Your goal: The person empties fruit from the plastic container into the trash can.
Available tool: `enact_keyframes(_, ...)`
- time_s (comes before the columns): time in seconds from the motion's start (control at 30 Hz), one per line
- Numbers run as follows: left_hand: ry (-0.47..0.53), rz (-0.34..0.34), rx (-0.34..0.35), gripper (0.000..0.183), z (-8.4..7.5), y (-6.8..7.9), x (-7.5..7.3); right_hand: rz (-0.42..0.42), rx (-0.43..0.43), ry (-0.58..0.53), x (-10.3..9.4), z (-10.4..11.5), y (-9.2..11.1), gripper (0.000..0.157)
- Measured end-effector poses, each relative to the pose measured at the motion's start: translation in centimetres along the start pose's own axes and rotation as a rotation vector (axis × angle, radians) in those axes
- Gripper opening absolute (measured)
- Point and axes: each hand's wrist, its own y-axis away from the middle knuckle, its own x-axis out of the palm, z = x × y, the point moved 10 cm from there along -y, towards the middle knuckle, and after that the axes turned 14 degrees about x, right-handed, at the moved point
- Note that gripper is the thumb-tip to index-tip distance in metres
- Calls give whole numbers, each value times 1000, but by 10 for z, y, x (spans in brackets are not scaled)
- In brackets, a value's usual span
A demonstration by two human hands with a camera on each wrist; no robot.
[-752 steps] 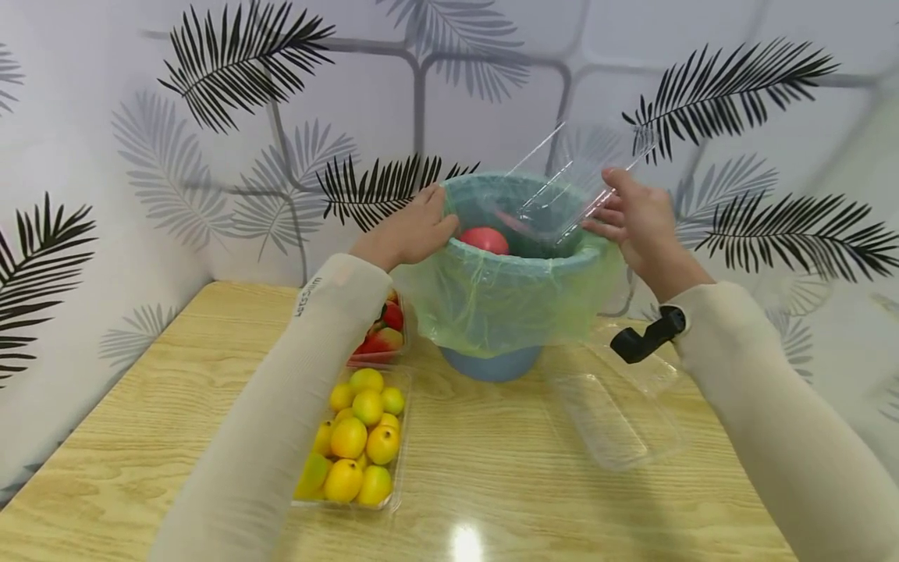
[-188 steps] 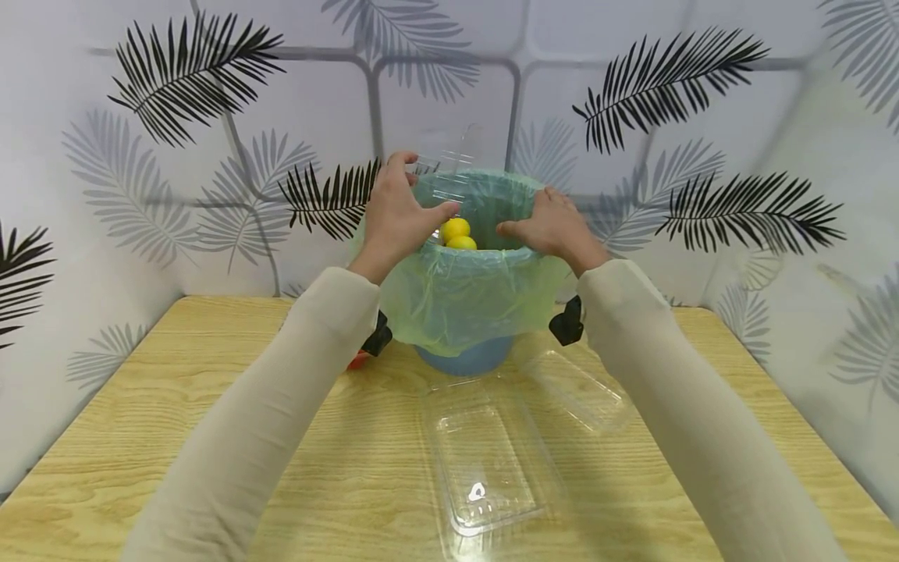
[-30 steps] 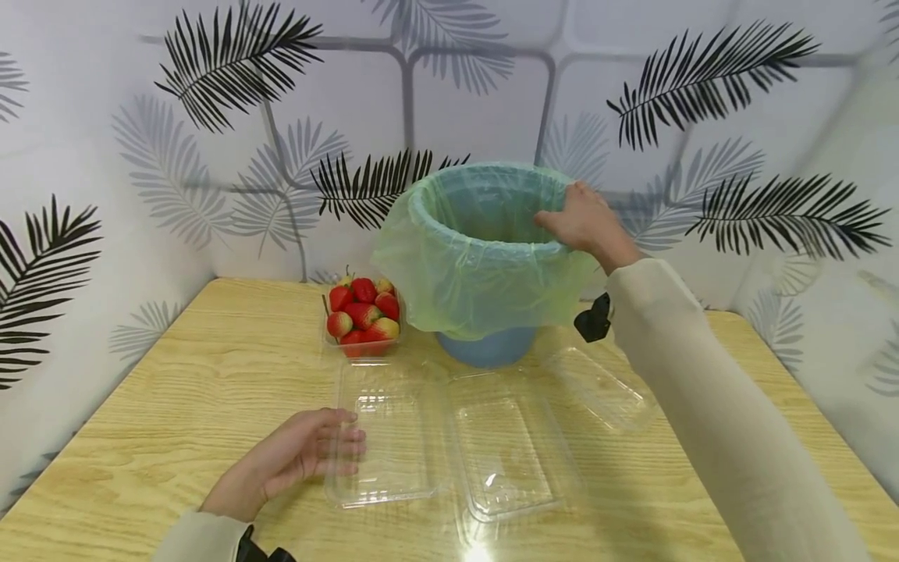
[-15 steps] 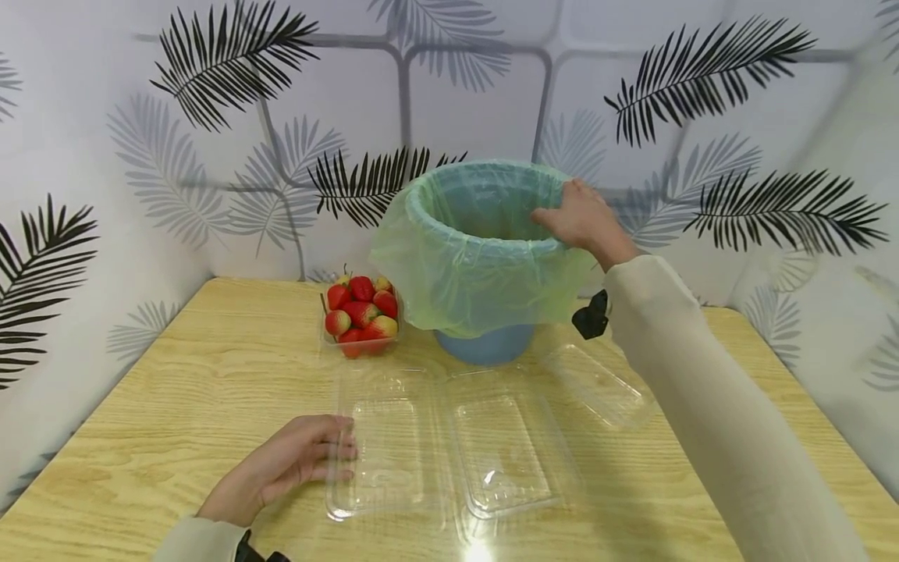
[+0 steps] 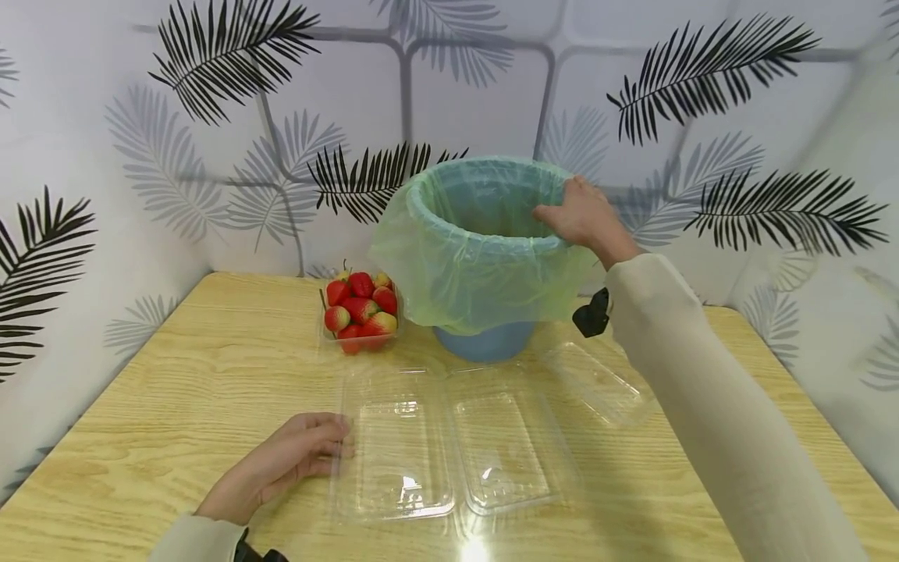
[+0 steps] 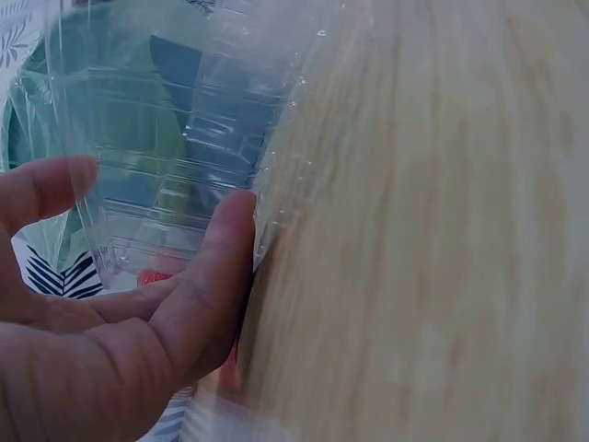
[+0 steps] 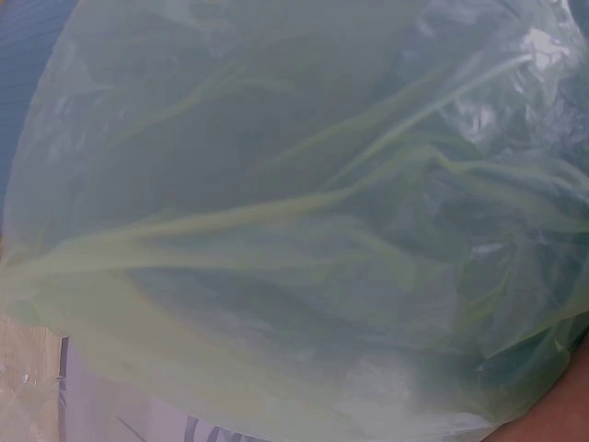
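Observation:
In the head view my right hand (image 5: 583, 215) grips the right rim of a blue bucket (image 5: 485, 343), thumb over the inside. A pale green plastic bag (image 5: 477, 289) lines the bucket and folds down over its outside; it fills most of the right wrist view. My left hand (image 5: 291, 460) rests low on the table, fingertips at the left side of a clear plastic container (image 5: 393, 453). In the left wrist view a finger (image 6: 230, 230) touches the see-through wall of that container (image 6: 147, 138). What lies deep in the bucket is hidden.
A clear box of strawberries (image 5: 361, 312) stands left of the bucket. Beside the touched container lies a second clear container (image 5: 502, 453). Another clear container (image 5: 597, 382) lies further right. A patterned wall (image 5: 477, 101) rises behind the wooden table (image 5: 211, 375).
The left clear container has shifted slightly right and lies flatter on the table. My left fingers have drawn in a little at its side. The right hand stays on the rim.

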Motion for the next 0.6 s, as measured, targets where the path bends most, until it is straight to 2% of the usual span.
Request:
enact_keyframes(0.17, -13, -10, -23, 33, 2, -1, -1, 2, 2, -2, 0, -1, -1, 84)
enact_keyframes(0.37, -17, -31, -29, 59, 2, -3, -6, 9, 7, -5, 2, -3, -2, 83)
enact_keyframes(0.6, -53, -99, -38, 57, -2, -9, -27, -1, 5, -6, 1, -3, -2, 84)
